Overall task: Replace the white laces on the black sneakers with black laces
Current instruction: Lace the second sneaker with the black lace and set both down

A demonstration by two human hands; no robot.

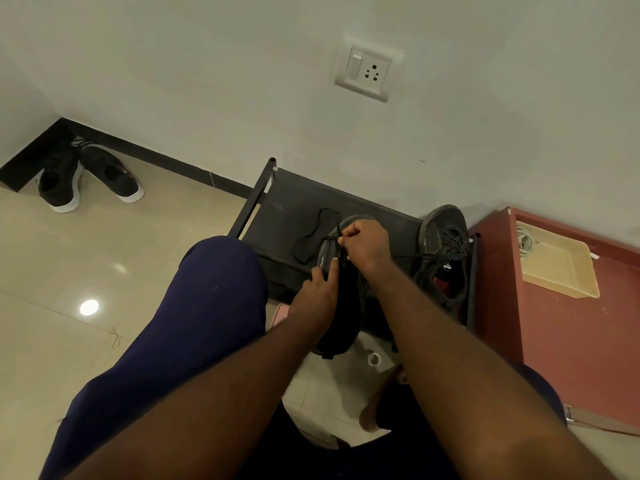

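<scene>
A black sneaker [341, 306] lies toe-away on the front of a low black rack [381, 220]. My right hand [367, 245] pinches a black lace [341, 251] above the shoe's front eyelets, fingers curled round it. My left hand [317, 294] rests on the sneaker's left side, its index finger stretched toward the lace. A second dark sneaker [441, 258], laced in black, lies on the rack to the right. A loose black lace [311, 237] lies looped on the rack top to the left.
Another pair of black sneakers with white soles [86, 174] sits in the far left corner of the tiled floor. A red cabinet [571, 323] with a beige tray [561, 268] stands to the right. A wall socket [369, 69] is above. My left knee [214, 271] rises close by.
</scene>
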